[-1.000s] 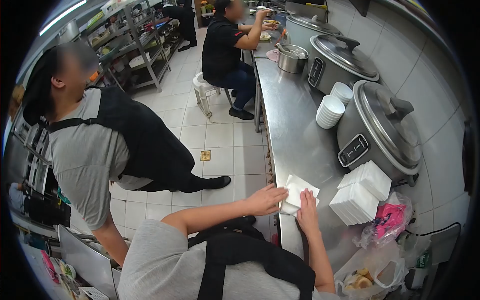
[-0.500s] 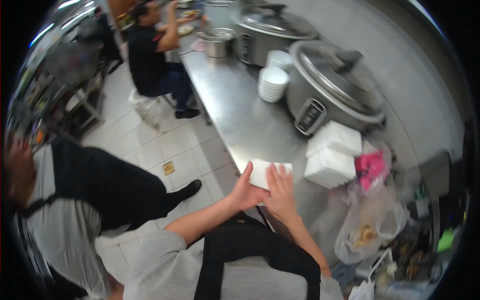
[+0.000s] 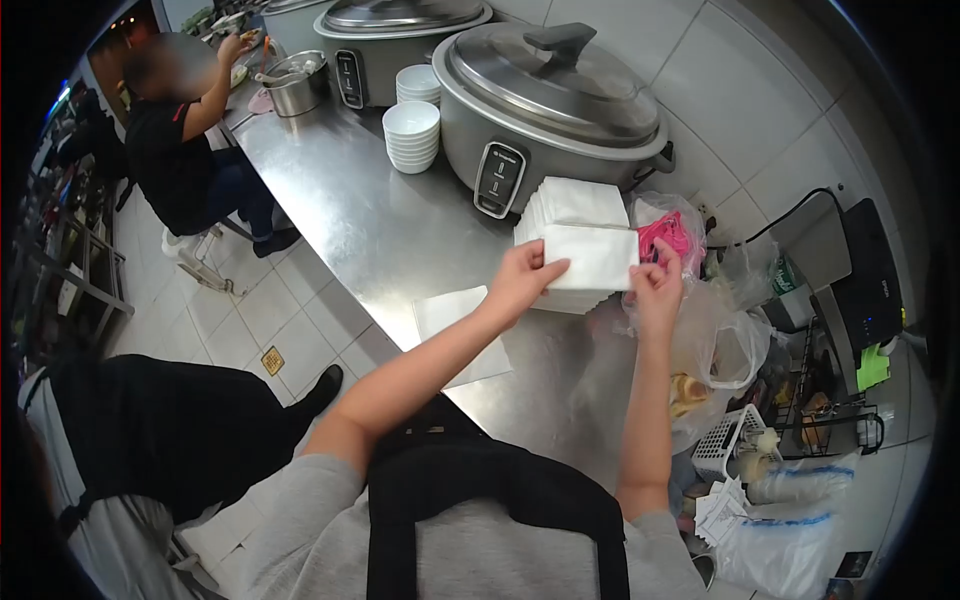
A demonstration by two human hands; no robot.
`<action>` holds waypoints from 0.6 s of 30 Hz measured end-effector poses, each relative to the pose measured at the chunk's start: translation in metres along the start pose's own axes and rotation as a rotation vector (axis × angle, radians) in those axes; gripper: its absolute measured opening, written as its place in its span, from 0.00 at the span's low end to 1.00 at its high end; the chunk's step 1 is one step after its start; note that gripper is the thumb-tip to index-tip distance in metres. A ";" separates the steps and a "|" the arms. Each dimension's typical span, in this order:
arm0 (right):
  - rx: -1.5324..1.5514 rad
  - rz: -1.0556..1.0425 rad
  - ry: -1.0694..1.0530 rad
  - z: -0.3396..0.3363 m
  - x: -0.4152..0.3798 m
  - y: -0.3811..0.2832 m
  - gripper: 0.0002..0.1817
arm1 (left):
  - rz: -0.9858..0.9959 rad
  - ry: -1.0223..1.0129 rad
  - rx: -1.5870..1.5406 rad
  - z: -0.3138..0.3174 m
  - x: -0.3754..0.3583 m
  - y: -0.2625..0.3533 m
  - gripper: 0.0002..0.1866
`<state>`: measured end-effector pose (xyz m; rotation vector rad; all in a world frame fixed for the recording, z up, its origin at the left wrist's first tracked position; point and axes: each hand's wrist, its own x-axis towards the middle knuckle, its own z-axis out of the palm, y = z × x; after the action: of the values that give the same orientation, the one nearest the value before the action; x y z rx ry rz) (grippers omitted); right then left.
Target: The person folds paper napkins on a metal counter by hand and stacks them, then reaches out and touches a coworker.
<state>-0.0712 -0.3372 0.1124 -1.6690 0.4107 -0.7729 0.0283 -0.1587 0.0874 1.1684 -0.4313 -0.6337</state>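
Observation:
Both my hands hold a folded white napkin (image 3: 595,258) over the front of a stack of white napkins (image 3: 575,203). My left hand (image 3: 523,283) pinches its left edge between thumb and fingers. At its right edge, my right hand (image 3: 657,287) has thumb and fingers closed on it. A flat white sheet (image 3: 465,325) lies on the steel table (image 3: 335,215), under and beside my left forearm.
A large rice cooker (image 3: 545,125) stands behind the napkins, with stacked white bowls (image 3: 411,135) to its left. Plastic bags (image 3: 715,340) and a white basket (image 3: 728,445) are at right. One person (image 3: 170,150) sits at far left; another (image 3: 160,430) stands nearer.
My hands have moved from the table's front edge to the napkin stack, now holding a napkin by both sides. A white sheet now lies open on the table. The view has shifted.

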 end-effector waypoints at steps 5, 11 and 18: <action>-0.255 -0.036 -0.059 -0.019 0.046 0.041 0.28 | -0.029 0.122 0.177 0.003 0.032 -0.014 0.13; -0.299 -0.180 -0.014 -0.009 0.041 0.087 0.22 | 0.267 0.266 0.524 -0.014 0.035 -0.048 0.21; 0.049 0.025 -0.043 -0.005 0.006 0.100 0.24 | 0.344 0.257 0.470 0.006 0.017 -0.083 0.43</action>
<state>-0.0568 -0.3691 0.0185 -1.6287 0.3786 -0.7220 0.0179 -0.1948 0.0111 1.5530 -0.5627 -0.0759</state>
